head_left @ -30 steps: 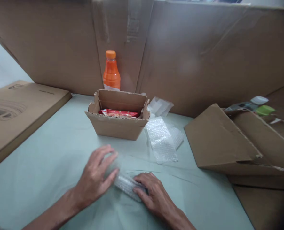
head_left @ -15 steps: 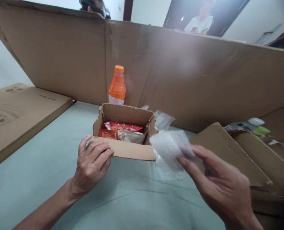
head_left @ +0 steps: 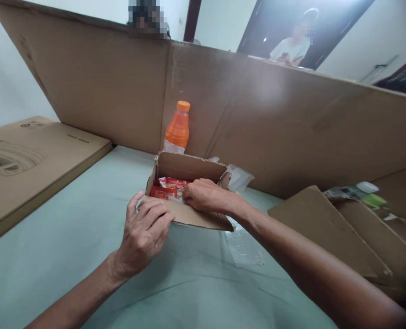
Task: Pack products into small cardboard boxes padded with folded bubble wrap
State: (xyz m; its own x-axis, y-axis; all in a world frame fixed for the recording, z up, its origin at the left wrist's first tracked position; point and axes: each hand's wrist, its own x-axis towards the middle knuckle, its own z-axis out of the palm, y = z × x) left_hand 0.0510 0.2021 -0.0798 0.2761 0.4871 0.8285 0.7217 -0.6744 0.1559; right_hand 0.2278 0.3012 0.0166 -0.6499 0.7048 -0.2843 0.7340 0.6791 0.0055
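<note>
A small open cardboard box (head_left: 190,167) stands on the pale green table (head_left: 69,228). Red snack packets (head_left: 166,192) lie inside it. My left hand (head_left: 144,233) presses against the box's front wall, fingers curled on the cardboard and thumb up by the rim. My right hand (head_left: 205,195) reaches over the front rim into the box, fingers bent down onto the packets. Whatever is under those fingers is hidden.
An orange bottle (head_left: 177,128) stands behind the box against a tall cardboard wall (head_left: 292,128). A bubble wrap sheet (head_left: 244,244) and a clear bag (head_left: 239,177) lie right of the box. A flat carton (head_left: 24,160) lies left, folded cardboard (head_left: 326,228) right. People are beyond the wall.
My right hand lifted a bubble-wrapped bundle off the table and moved it left into the box. My left hand went from the bundle to the box's front wall.
</note>
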